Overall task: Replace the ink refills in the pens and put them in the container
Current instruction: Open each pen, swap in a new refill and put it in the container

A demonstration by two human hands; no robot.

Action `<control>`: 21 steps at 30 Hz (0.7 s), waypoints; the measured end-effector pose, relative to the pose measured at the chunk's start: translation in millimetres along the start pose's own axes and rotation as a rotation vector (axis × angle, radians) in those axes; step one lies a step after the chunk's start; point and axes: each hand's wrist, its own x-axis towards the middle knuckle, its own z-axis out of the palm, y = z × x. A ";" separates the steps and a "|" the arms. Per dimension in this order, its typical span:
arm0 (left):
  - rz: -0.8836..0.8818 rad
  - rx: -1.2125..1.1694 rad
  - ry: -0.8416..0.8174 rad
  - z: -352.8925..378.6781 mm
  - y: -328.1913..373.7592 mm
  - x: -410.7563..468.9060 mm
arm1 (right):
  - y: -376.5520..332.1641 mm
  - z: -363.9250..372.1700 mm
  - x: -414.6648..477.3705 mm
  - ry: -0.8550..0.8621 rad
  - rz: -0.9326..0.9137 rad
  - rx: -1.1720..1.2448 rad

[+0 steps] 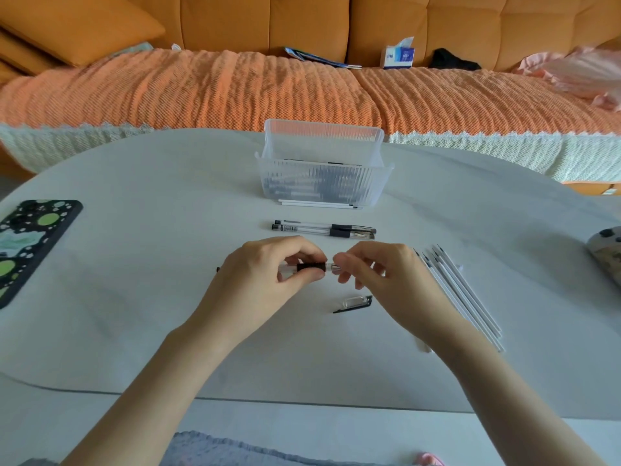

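1. A clear plastic pen with a black rubber grip (311,267) is held level above the white table (134,264), between both hands.
2. The left hand (268,274) pinches the grip; the right hand (376,274) pinches the pen's clear tip end.
3. A clear pen cap with a black clip (356,303) lies just below.
4. Two capped clear pens (322,228) lie beyond, before the ribbed clear plastic container (324,178).
5. White ink refills (460,294) lie to the right.

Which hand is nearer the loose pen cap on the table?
Right. The right hand is just above the pen cap, its wrist beside it. The left hand is farther left, gripping the pen with the right.
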 end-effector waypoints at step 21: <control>0.057 0.026 0.041 3.0 0.9 -0.4 | -1.3 -1.6 -1.0 -0.022 -0.038 0.032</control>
